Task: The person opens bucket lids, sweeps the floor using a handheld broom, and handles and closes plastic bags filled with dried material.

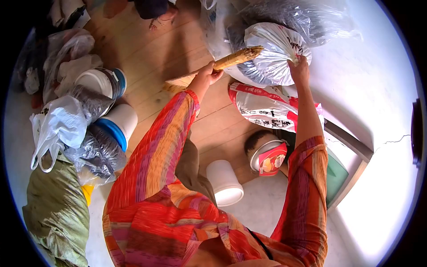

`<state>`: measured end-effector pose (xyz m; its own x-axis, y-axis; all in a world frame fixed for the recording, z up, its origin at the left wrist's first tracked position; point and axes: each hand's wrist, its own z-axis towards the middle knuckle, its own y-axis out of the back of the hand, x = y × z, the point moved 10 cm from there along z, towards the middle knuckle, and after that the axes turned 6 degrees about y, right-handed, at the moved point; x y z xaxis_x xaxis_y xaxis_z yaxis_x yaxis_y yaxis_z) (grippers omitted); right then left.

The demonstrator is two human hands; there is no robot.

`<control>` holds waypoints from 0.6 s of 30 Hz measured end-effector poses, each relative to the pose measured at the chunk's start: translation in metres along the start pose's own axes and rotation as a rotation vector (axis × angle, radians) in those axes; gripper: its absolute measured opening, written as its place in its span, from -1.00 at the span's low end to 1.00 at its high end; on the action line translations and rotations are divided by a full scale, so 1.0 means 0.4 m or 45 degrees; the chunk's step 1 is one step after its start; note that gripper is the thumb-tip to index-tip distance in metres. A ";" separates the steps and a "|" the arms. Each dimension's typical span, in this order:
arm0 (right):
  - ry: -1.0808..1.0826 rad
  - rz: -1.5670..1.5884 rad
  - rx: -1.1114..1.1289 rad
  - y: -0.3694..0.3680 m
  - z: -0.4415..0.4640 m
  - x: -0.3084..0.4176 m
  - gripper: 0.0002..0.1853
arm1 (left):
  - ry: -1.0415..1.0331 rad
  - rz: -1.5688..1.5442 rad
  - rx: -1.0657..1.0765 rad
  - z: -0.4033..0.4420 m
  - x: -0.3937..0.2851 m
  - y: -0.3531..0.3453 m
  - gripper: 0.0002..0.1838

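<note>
My left hand (206,78) is closed around a short straw broom (238,58), its tan handle end pointing right toward the bags. The broom's wider end shows to the left of my fist, low over the floor. My right hand (299,70) grips the gathered neck of a white plastic bag (271,49), which looks full and has dark print on it. Just below that bag lies a red and white printed sack (262,104). Clear plastic bags with dark contents (307,20) sit behind it, against the wall.
A white bucket (222,180) lies by my legs, near a round container with a red label (272,160). A wooden frame (349,140) leans at right. Buckets (122,122), plastic bags (62,120) and a green sack (55,209) line the left. Another person's foot (164,18) shows at top.
</note>
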<state>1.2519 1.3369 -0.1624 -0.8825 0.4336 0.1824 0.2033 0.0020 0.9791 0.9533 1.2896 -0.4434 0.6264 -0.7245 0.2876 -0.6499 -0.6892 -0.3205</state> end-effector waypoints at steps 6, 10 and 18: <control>-0.035 -0.027 -0.108 0.020 0.026 -0.007 -0.57 | -0.009 0.337 0.259 0.038 -0.011 -0.021 -0.82; -0.465 0.729 -0.293 0.068 -0.027 -0.125 -0.63 | -0.145 0.901 -0.042 0.011 -0.056 0.045 -0.75; -0.569 1.479 -0.678 0.197 -0.188 -0.219 -0.79 | -0.114 0.853 -0.090 -0.032 -0.132 0.188 -0.86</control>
<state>1.3135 1.2313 -0.0945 -0.0818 0.1995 0.9765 0.4534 -0.8651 0.2147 0.8655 1.2759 -0.4711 0.1102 -0.9935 -0.0292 -0.9346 -0.0936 -0.3431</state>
